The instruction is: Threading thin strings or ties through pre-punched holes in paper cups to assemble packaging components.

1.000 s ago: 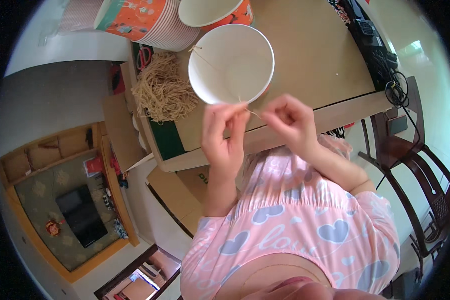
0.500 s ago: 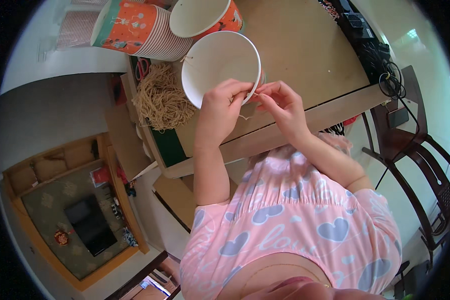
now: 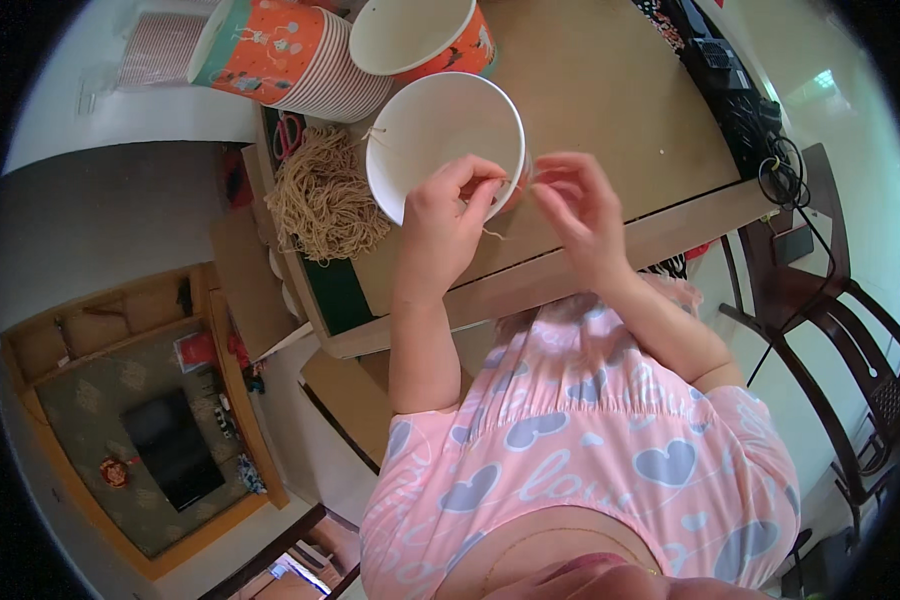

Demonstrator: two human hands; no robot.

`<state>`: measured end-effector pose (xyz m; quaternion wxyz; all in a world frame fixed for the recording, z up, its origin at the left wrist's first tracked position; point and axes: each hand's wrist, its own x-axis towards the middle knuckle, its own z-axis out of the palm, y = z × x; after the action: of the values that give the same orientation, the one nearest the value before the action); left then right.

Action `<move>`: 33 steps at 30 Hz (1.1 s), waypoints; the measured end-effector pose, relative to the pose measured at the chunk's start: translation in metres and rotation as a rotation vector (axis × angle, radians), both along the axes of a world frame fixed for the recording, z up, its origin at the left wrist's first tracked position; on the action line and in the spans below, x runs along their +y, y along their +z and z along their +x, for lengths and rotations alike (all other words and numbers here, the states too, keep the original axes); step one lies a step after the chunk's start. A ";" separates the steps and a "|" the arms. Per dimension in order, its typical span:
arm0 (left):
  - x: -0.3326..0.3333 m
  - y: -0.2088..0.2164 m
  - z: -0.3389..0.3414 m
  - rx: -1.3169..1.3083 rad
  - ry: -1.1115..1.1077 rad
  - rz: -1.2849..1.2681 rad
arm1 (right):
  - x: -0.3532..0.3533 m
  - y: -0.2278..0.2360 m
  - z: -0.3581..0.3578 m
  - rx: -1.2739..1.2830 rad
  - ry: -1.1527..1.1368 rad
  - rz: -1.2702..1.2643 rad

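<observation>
Head view, looking down. A white round paper bowl [image 3: 440,140] sits near the front edge of the light brown wooden tabletop [image 3: 610,110], its near rim partly covered by the left hand [image 3: 450,215]. Left hand: fingers curled in, thumb and forefinger pinched together on a thin tan string [image 3: 492,232] right at the bowl's near rim. A short loose end of the string shows below the fingers; the rest is too fine to trace. Right hand [image 3: 575,210]: just beside the bowl's right side, fingers half bent and spread, fingertips drawn toward the thumb. Whether it grips the string cannot be told, as the pinch point is hidden by its own fingers.

At the tabletop's left edge lies a loose bundle of tan fibre twine [image 3: 320,195], touching the bowl's left side. Behind it, a stack of orange and teal printed paper bowls [image 3: 290,60] lies on its side near the far left corner. An upright orange paper bowl with white inside [image 3: 415,35] stands just behind the white bowl, its top cut off by the frame. Red-handled scissors [image 3: 288,135] are partly hidden beneath the stack. Black cables [image 3: 760,130] lie at the right edge, blurred by lens curvature.
</observation>
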<state>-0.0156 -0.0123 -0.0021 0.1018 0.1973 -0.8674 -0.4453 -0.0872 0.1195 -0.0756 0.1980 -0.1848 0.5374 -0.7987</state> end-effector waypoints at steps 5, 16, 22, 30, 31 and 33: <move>-0.001 0.001 0.005 0.111 0.088 0.052 | 0.001 0.050 -0.034 0.631 0.077 0.271; -0.010 0.015 0.040 -0.054 -0.140 -0.372 | -0.015 0.069 -0.057 0.698 0.369 0.524; -0.018 -0.008 0.046 0.412 0.193 0.195 | -0.009 0.057 -0.048 0.579 0.412 0.512; 0.011 -0.001 0.026 0.127 -0.007 -0.350 | -0.008 0.044 -0.038 0.525 0.326 0.382; 0.014 -0.001 0.022 0.130 -0.001 -0.347 | -0.008 0.044 -0.036 0.497 0.311 0.371; 0.017 0.002 0.016 0.026 -0.012 -0.298 | -0.007 0.043 -0.035 0.472 0.301 0.359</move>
<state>0.0006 0.0050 -0.0005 0.1386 0.1688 -0.9237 -0.3147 -0.1226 0.1124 -0.0330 0.2132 -0.4041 0.6674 -0.5881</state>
